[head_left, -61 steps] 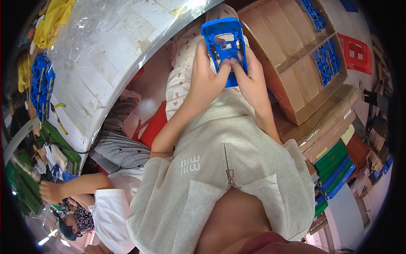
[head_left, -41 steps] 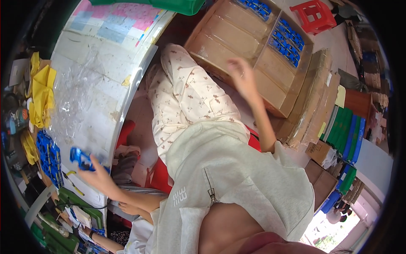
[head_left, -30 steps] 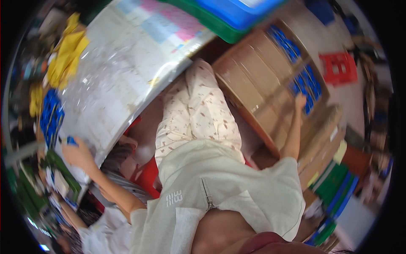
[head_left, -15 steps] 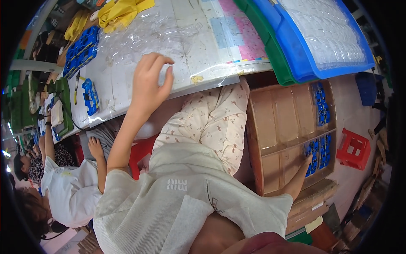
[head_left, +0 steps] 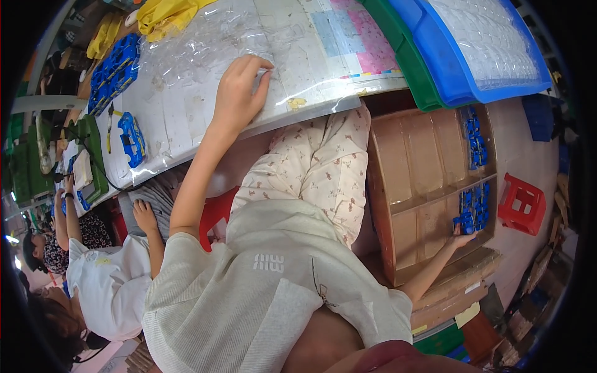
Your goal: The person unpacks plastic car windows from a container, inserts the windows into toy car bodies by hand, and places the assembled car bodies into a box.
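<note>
- Your left hand [head_left: 239,93] lies flat on the desk [head_left: 186,118], fingers spread wide, pressing the clear plastic sheet [head_left: 205,43]; holds nothing.
- Your right hand [head_left: 461,235] is down in the cardboard box [head_left: 410,186], fingers closed on a blue plastic part [head_left: 465,221] from the stack by the box's wall.
- Risk: you're reaching w/o looking, so the grip could slip & the part drop into the box.
- Risk: sheet is slick; lean harder & your left hand may slide, shoving the blue part on the desk [head_left: 132,138].
</note>
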The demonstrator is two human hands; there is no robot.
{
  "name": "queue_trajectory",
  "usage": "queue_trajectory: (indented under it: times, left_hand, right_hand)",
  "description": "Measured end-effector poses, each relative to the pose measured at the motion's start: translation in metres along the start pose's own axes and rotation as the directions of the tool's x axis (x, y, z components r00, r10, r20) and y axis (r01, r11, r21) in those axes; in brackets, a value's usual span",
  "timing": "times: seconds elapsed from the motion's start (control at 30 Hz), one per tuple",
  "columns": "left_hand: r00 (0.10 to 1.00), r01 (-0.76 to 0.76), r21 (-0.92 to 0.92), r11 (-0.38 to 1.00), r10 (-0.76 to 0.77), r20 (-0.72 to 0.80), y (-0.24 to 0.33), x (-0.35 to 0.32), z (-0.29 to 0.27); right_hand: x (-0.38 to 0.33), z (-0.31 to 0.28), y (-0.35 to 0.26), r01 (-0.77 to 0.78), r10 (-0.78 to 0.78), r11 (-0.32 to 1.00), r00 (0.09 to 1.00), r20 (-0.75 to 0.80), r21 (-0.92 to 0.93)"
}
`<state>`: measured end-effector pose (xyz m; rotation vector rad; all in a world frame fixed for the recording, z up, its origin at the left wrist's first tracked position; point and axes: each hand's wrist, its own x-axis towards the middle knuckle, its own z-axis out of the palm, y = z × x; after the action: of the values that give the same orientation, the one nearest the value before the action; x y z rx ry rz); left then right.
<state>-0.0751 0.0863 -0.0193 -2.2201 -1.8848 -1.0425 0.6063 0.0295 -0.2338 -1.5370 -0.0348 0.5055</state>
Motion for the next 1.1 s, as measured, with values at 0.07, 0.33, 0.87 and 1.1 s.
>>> queue_trajectory:
  times: [0.07,0.33,0.87,1.1]
  left_hand:
    - [0.997,0.066,-0.113,0.991,-0.071,-0.038,0.002,-0.001,-0.003]
    - [0.828,0.285,-0.722,0.63,-0.541,-0.145,-0.028,-0.005,-0.022]
    - [0.985,-0.009,0.333,0.943,0.066,-0.161,-0.04,-0.014,-0.024]
    - [0.995,-0.098,0.322,0.942,0.103,0.002,-0.048,-0.007,-0.037]
  right_hand:
    - [-0.019,0.004,-0.002,-0.027,0.007,0.993,0.987,0.162,0.118]
    - [-0.16,0.06,-0.024,-0.24,0.069,0.936,0.842,0.535,0.256]
    - [-0.356,0.106,-0.015,-0.408,0.197,0.911,0.298,0.934,-0.062]
    - [-0.383,0.109,-0.011,-0.397,0.237,0.911,0.28,0.93,-0.113]
